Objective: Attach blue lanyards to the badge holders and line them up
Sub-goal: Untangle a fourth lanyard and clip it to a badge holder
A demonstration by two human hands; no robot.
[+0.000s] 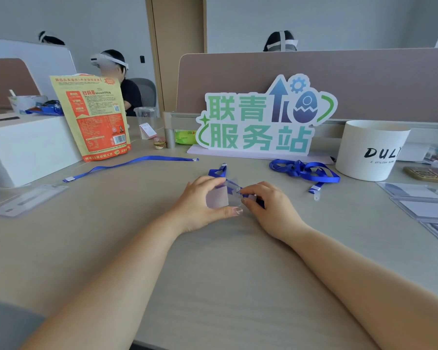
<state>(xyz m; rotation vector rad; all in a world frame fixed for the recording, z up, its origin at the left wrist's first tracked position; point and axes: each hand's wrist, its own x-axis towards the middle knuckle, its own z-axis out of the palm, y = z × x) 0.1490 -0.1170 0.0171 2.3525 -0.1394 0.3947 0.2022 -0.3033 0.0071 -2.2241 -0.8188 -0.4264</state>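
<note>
Just in front of the green-lettered sign (261,122), over the worktop (213,261), we hold a clear badge holder (219,198). Our left hand (197,200) has its grip curled round it, thumb beneath and fingers on top. Our right hand (271,205) pinches the end of a blue lanyard (219,171) at the holder's edge, and the strap trails back toward the sign. A tangle of lanyards (304,170) lies below the sign's right end and a straightened lanyard (132,161) below its left end. Farther left of the sign lies a flat badge holder (25,199), and far right of it a stack of holders (420,200).
</note>
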